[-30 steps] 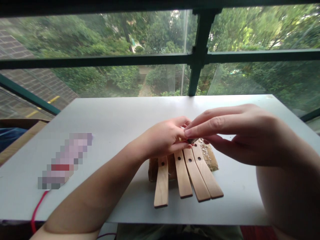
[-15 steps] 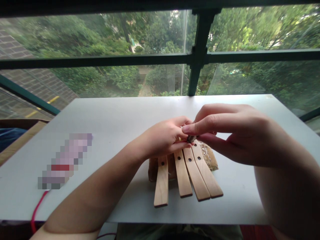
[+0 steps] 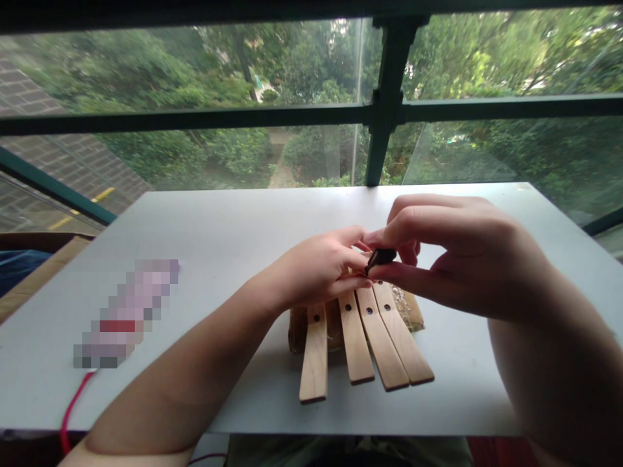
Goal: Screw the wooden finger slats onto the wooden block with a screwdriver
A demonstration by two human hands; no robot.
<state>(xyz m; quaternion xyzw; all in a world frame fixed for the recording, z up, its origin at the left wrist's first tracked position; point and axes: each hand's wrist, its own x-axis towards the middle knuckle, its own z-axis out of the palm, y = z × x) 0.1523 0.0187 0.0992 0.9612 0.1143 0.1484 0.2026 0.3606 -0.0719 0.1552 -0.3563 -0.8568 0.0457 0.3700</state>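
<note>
My right hand comes in from the right, thumb and fingers closed round a small dark object whose kind I cannot make out. Opposite it, my left hand has its fingers bent together; its fingertips meet those of the right, and what they grip is largely hidden. Below both hands several flat wooden slats fan out toward me, each with a dark round screw or hole near its upper part. They rest on a brown block dotted with white bits, and their far ends are covered by my hands.
The white table stands against a window with a dark green frame. On the left lies a blurred-out, pinkish long object with a red cord. A cardboard box is beside the table at far left.
My right hand has turned and its fingers have lifted slightly, so more of the small dark object shows between them. The left hand and the slats have hardly moved.
</note>
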